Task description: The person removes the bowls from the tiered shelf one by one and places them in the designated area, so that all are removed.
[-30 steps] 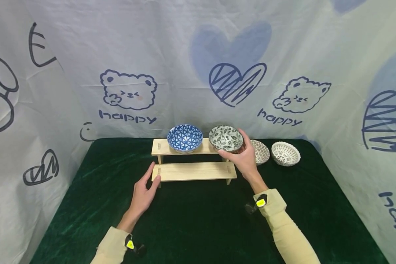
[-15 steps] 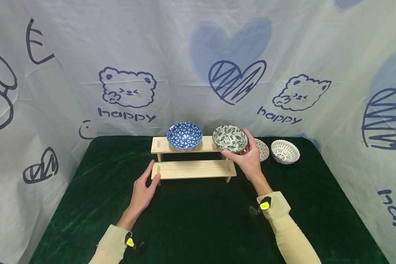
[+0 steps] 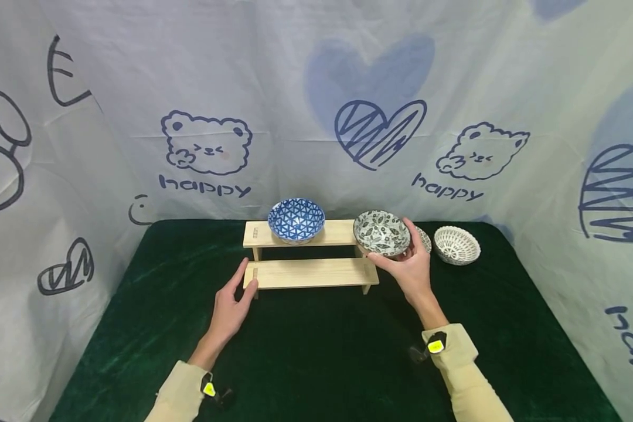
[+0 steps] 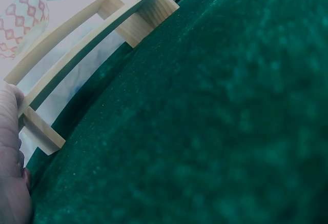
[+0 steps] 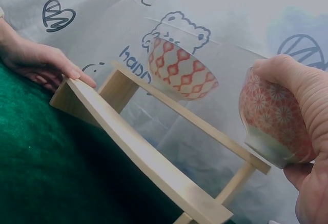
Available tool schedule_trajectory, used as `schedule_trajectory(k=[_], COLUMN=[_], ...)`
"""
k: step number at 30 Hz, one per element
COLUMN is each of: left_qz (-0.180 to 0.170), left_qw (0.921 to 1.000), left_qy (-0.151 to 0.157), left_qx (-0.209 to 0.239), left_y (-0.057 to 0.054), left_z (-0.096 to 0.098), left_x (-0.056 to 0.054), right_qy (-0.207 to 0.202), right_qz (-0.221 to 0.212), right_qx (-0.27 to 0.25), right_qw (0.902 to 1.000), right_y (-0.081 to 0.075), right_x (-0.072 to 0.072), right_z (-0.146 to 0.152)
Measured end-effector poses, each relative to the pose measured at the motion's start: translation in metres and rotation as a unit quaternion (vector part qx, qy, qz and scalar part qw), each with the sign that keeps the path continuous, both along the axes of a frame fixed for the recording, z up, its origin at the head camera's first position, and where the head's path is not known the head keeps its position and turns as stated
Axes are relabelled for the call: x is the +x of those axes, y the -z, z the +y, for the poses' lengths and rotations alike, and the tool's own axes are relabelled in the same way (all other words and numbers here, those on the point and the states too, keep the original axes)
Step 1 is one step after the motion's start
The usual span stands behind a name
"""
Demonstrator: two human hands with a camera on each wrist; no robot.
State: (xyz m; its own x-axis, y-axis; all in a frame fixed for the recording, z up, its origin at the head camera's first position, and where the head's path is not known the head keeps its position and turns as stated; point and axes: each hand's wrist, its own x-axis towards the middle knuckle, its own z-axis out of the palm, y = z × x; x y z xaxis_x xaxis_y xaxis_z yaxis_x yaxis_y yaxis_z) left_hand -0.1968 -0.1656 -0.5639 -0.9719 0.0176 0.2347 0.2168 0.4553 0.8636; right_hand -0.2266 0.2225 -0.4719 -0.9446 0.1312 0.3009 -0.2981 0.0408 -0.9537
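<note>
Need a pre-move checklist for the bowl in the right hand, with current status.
1. Right hand grip on gray leaf-patterned bowl: ok, held between thumb and fingers.
2. Left hand at wooden stand: ok, touching the left end of the lower shelf.
3. Blue triangle-patterned bowl seated: ok, upright on the upper shelf.
4. Brown-patterned dish fully visible: not ok, partly hidden behind the right hand.
5. Enough clearance between held bowl and upper shelf: cannot tell.

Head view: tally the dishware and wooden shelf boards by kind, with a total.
Dishware: 4 (blue-patterned bowl, dark-patterned bowl in the right hand, pale bowl, partly hidden patterned dish)
Wooden shelf boards: 2 (upper board, lower board)
Total: 6
</note>
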Motion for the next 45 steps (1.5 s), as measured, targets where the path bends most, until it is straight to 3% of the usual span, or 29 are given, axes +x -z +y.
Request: schedule_trajectory(k=[18,30,35,45], left_qz=[-0.005,-0.005,-0.007,-0.005], left_qw=[1.0000,0.9999,0.9999,1.0000], left_qy=[0.004,0.004,0.005,0.005], left_qx=[0.003,0.008,0.007,0.005], left_y=[0.002,0.001,0.000,-0.001], left_z=[-0.001,-0.001,-0.001,-0.001], left_x=[-0.001,-0.001,-0.001,-0.001], right_qy=[0.045,0.097,0.099,0.102], right_qz=[-0.003,-0.053,-0.053,-0.086], right_qx=[0.017,0.031,0.018,0.039], right_qw=[0.9988,0.9934,0.9935,0.9903], right_y=[0.010,0.029,0.039,0.057], right_x=[0.030,0.055,0.062,0.074], right_z=[0.024,0.045,0.052,0.065])
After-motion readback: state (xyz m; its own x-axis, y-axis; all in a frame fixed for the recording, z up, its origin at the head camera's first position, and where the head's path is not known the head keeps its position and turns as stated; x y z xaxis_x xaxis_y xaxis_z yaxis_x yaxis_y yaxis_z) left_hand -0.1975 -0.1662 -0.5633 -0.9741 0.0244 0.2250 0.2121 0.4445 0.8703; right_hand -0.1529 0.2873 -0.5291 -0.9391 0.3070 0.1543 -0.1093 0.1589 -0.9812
